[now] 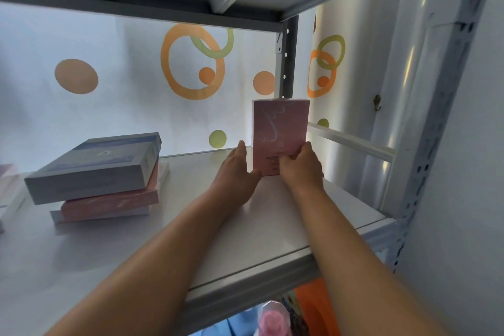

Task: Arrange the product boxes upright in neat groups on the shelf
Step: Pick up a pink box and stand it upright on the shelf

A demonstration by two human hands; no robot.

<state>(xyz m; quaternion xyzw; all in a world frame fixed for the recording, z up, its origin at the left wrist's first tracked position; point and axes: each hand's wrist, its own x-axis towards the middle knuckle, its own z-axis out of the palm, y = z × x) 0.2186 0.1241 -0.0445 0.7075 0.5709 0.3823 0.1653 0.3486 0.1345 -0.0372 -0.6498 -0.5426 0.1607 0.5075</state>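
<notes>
**Shelf stock, right of centre**

White shelf (152, 248) is bearing a flat stack (95, 177) at frame left. Pink box (281, 131) is standing upright, centre right; left hand (237, 172) is pressing flat against its side, right hand (300, 163) is gripping its lower front.

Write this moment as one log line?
pink box upright on shelf | both hands hold it: left, right | stack flat

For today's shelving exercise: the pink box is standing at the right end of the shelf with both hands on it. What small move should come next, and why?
Probably let go and reach for the flat stack. The pink box already stands upright on the shelf, the left hand beside it and the right hand gripping its lower front. The blue-grey box tops a stack lying flat.
</notes>
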